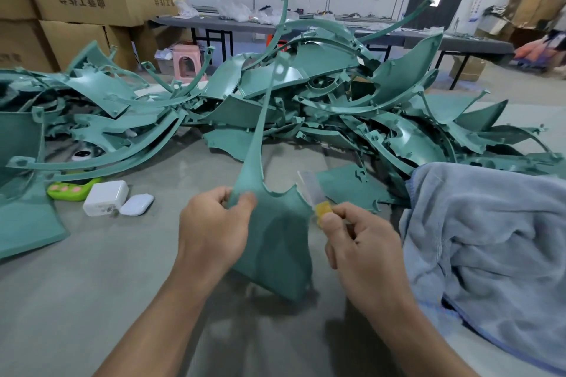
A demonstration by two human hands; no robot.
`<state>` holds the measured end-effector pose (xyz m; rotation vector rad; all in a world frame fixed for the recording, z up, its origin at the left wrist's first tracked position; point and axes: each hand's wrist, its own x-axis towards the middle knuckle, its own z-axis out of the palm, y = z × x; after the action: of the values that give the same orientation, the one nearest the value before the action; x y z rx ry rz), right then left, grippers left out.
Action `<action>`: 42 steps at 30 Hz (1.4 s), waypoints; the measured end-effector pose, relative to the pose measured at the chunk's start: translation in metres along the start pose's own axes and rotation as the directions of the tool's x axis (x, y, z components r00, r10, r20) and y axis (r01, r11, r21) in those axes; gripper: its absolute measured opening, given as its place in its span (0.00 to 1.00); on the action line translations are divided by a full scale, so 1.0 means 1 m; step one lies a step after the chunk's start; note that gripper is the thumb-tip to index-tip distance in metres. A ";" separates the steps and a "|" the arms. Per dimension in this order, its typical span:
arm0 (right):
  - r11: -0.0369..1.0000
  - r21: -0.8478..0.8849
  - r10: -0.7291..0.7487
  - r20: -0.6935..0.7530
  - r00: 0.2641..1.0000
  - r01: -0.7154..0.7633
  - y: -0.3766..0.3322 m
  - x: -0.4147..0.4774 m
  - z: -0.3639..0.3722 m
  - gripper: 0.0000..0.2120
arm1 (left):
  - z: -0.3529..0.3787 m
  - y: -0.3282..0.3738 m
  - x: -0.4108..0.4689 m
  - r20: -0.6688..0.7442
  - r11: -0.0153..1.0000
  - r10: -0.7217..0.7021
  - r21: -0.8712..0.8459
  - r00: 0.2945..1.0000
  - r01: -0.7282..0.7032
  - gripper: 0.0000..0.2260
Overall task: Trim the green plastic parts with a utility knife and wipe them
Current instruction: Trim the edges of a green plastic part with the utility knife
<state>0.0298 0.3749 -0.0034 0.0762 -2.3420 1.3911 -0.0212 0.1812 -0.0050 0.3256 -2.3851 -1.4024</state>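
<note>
The left hand [214,223] pinched the green plastic part [275,242] at its upper left edge, standing it on the grey table [92,300]; the right hand [358,242] gripped the utility knife [315,193], blade against its right edge. It looked light, thin and springy, so a hold close to the trimmed edge seemed wise.

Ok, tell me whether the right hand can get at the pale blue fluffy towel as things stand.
Probably yes. The pale blue fluffy towel lies just beside the right hand, nothing between them. But that hand grips the yellow-handled utility knife, so it would likely need to set it down first.
</note>
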 end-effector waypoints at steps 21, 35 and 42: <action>0.931 -0.316 -0.188 0.013 0.982 0.182 0.000 -0.002 0.002 0.15 | -0.002 0.004 -0.003 0.117 0.995 0.011 -0.098 0.993 0.001 0.02; 0.991 -0.109 0.074 -0.044 0.996 -0.078 0.010 0.000 0.006 0.19 | 0.002 -0.006 0.004 0.130 0.989 -0.093 -0.102 0.987 0.106 0.03; 0.990 0.052 0.129 -0.003 0.992 -0.129 0.006 -0.001 0.018 0.14 | -0.005 -0.008 0.009 0.033 0.988 -0.092 -0.124 0.995 0.096 0.01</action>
<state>0.0234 0.3625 -0.0168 -0.0660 -2.3422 1.5109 -0.0268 0.1704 -0.0081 0.3927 -2.3159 -1.6009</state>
